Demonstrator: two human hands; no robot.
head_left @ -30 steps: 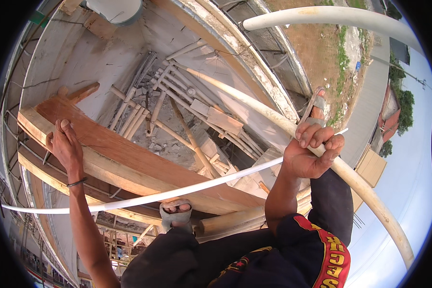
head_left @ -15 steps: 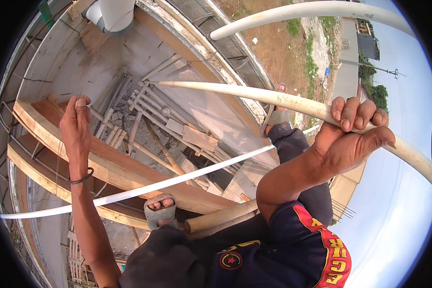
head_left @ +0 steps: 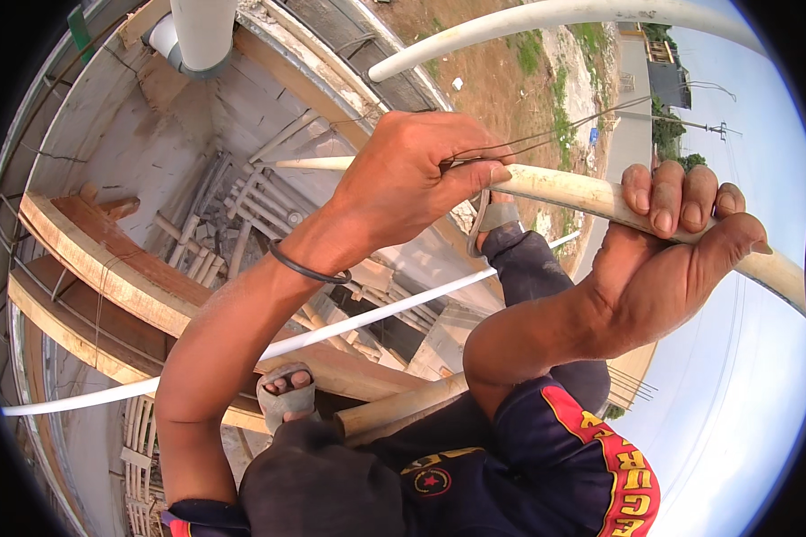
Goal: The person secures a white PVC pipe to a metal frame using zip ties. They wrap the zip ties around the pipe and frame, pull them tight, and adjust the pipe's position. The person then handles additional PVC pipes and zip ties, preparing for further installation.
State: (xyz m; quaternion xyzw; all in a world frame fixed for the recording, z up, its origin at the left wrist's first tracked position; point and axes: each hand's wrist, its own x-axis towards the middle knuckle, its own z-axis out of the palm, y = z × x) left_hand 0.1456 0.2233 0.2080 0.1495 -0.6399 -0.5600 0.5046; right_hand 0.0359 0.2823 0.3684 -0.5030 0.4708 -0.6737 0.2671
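My right hand [head_left: 667, 228] is wrapped round a long, pale round pole [head_left: 569, 191] that slants from the pit up to the right edge. My left hand [head_left: 425, 174] has its thumb against the same pole, a little farther along it. Pinched in the left fingers is a thin dark wire [head_left: 582, 121], whose doubled strands stick out to the right and end in a bend. The left hand covers part of the pole; its far end shows beyond the wrist.
A thin white pipe [head_left: 403, 311] crosses below my arms. Curved wooden boards [head_left: 116, 255] stand at left, near my sandalled foot [head_left: 287, 391]. Several loose poles [head_left: 260, 201] lie down in the pit. A thick white pipe [head_left: 203, 36] rises at the top, and another pale pole [head_left: 546, 18] arches at upper right.
My left hand has come from above the wooden boards up and right to the pole, and the wire now shows in its fingers. My right hand keeps its hold.
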